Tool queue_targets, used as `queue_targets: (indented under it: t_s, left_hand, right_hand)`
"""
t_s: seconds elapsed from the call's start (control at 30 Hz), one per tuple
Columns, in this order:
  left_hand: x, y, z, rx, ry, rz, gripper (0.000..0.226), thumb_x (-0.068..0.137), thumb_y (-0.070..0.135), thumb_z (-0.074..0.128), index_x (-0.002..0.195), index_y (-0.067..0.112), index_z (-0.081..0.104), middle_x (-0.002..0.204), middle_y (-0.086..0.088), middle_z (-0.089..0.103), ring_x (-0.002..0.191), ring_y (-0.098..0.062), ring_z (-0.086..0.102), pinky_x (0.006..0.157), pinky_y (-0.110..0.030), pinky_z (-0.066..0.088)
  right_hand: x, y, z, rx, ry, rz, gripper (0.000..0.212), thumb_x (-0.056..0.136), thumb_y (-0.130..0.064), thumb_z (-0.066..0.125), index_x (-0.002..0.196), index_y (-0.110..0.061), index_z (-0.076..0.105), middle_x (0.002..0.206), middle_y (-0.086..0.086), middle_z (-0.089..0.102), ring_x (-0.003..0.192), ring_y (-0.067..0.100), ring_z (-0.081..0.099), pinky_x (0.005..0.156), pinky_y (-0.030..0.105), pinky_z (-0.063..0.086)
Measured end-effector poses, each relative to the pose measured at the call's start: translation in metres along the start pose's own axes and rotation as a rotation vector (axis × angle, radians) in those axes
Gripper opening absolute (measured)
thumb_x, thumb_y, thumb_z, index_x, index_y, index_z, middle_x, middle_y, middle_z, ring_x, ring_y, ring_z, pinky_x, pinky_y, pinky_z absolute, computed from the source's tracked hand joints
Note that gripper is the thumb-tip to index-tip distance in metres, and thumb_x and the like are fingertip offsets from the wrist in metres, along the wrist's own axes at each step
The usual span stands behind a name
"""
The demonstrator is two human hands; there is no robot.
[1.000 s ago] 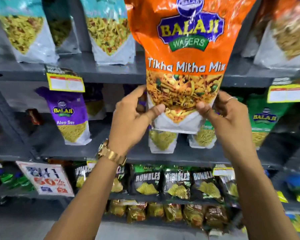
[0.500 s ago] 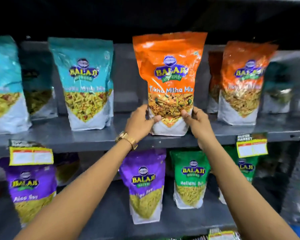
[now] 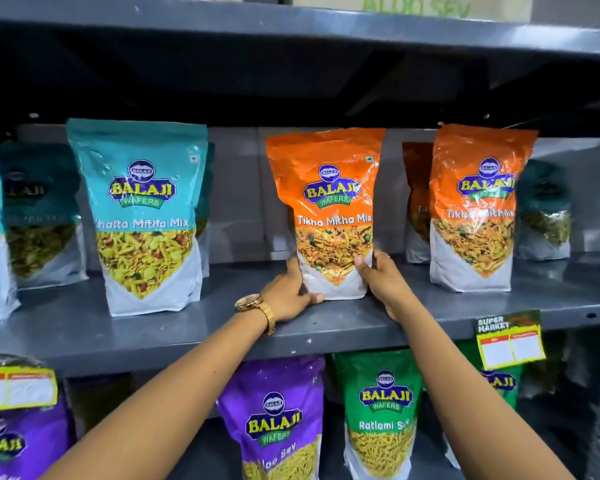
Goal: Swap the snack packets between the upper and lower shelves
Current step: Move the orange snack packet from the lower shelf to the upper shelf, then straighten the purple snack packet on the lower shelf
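An orange Tikha Mitha Mix packet stands upright on the grey upper shelf. My left hand grips its lower left side, thumb along the bottom edge. My right hand holds its lower right side. On the same shelf stand a teal Khatta Mitha Mix packet to the left and another orange packet to the right. On the lower shelf below stand a purple Aloo Sev packet and a green Ratlami Sev packet.
More teal packets stand at the far left, a dark packet at the far right. A second purple packet shows at bottom left. Yellow price tags hang from the upper shelf's front edge. Another shelf board runs overhead.
Both hands carried the orange packet up from in front of the lower shelves and set it upright on the upper shelf, pushing it further back. The view tilted upward.
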State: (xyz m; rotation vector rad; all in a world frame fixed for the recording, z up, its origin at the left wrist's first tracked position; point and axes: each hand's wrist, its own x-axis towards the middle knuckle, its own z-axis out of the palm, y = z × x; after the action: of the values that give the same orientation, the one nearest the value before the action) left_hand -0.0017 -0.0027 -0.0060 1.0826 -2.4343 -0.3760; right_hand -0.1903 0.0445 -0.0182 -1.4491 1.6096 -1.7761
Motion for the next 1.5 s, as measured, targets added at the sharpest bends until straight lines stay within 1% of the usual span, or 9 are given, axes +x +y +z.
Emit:
queue_targets:
  t_s: [0.17, 0.57, 0.8, 0.93, 1.03, 1.17, 1.3, 1.4, 1.5]
  left_hand:
    - [0.002, -0.004, 0.001, 0.010, 0.001, 0.030, 0.094, 0.092, 0.039, 0.057, 0.151, 0.017, -0.012, 0.142, -0.021, 0.050, 0.120, -0.040, 0.055, 0.097, -0.043, 0.049]
    - [0.002, -0.007, 0.002, -0.023, 0.061, 0.090, 0.094, 0.085, 0.042, 0.065, 0.150, 0.021, 0.001, 0.133, -0.018, 0.059, 0.111, -0.039, 0.061, 0.094, -0.050, 0.051]
    - [-0.001, -0.004, 0.001, -0.020, 0.053, 0.073, 0.103, 0.088, 0.033, 0.065, 0.151, 0.020, -0.015, 0.130, -0.024, 0.059, 0.100, -0.039, 0.064, 0.092, -0.048, 0.052]
    - [-0.021, 0.010, -0.005, -0.128, 0.072, 0.113, 0.112, 0.084, 0.026, 0.071, 0.150, 0.018, -0.018, 0.159, -0.015, 0.026, 0.139, -0.032, 0.039, 0.112, -0.034, 0.033]
    - [-0.053, 0.023, 0.003, -0.146, 0.253, 0.207, 0.106, 0.084, 0.028, 0.071, 0.152, 0.015, -0.011, 0.164, -0.008, 0.007, 0.150, -0.022, 0.017, 0.115, -0.026, 0.016]
    - [-0.109, 0.023, 0.043, -0.260, 0.727, 0.357, 0.066, 0.091, 0.017, 0.061, 0.147, 0.009, 0.028, 0.150, -0.005, 0.039, 0.140, -0.019, 0.037, 0.117, -0.028, 0.030]
    - [-0.168, -0.024, 0.116, -0.281, 0.867, 0.304, 0.057, 0.087, 0.016, 0.063, 0.138, 0.009, 0.039, 0.138, 0.000, 0.047, 0.134, -0.015, 0.041, 0.115, -0.023, 0.028]
    - [-0.209, -0.070, 0.177, -0.359, 0.729, 0.082, 0.069, 0.084, 0.034, 0.061, 0.143, 0.022, 0.027, 0.144, -0.001, 0.037, 0.138, -0.003, 0.028, 0.116, -0.016, 0.019]
    - [-0.223, -0.114, 0.223, -0.411, 0.510, -0.195, 0.089, 0.077, 0.058, 0.056, 0.148, 0.024, 0.014, 0.151, -0.009, 0.029, 0.141, -0.009, 0.021, 0.118, -0.032, 0.022]
  right_hand:
    - [0.004, 0.005, 0.001, -0.051, 0.066, 0.022, 0.035, 0.096, -0.021, 0.047, 0.128, -0.007, 0.049, 0.129, 0.013, 0.056, 0.105, 0.023, 0.055, 0.048, 0.009, 0.042]
    - [0.003, 0.009, -0.001, -0.010, 0.094, 0.030, 0.038, 0.095, -0.022, 0.047, 0.132, -0.011, 0.046, 0.135, 0.013, 0.055, 0.115, 0.029, 0.055, 0.068, 0.028, 0.047]
    - [-0.004, 0.005, -0.002, 0.015, 0.134, 0.039, 0.037, 0.092, -0.022, 0.054, 0.127, -0.010, 0.052, 0.133, 0.012, 0.058, 0.120, 0.029, 0.056, 0.092, 0.040, 0.050]
    - [-0.035, -0.016, -0.001, 0.026, 0.389, -0.120, 0.042, 0.087, -0.016, 0.063, 0.127, -0.008, 0.054, 0.126, 0.007, 0.060, 0.117, 0.020, 0.055, 0.098, 0.031, 0.045]
    - [-0.079, -0.025, 0.012, 0.151, 0.499, -0.307, 0.027, 0.088, -0.016, 0.061, 0.115, -0.018, 0.061, 0.119, 0.010, 0.063, 0.106, 0.009, 0.060, 0.097, 0.026, 0.049]
    - [-0.143, 0.002, 0.039, 0.240, 0.563, -0.396, 0.015, 0.091, -0.021, 0.057, 0.099, -0.032, 0.060, 0.103, 0.010, 0.067, 0.094, 0.017, 0.064, 0.086, 0.029, 0.051]
    - [-0.196, 0.057, 0.061, 0.242, 0.469, -0.248, 0.014, 0.091, -0.021, 0.054, 0.090, -0.034, 0.061, 0.089, -0.004, 0.067, 0.078, 0.003, 0.061, 0.075, 0.018, 0.048]
    - [-0.219, 0.114, 0.074, 0.125, 0.268, -0.058, 0.012, 0.090, -0.016, 0.057, 0.094, -0.027, 0.061, 0.091, -0.003, 0.067, 0.079, -0.006, 0.062, 0.072, 0.010, 0.046]
    - [-0.227, 0.172, 0.088, -0.054, 0.048, 0.203, 0.033, 0.085, -0.016, 0.066, 0.116, -0.013, 0.058, 0.119, 0.013, 0.065, 0.097, 0.014, 0.065, 0.078, 0.016, 0.049]
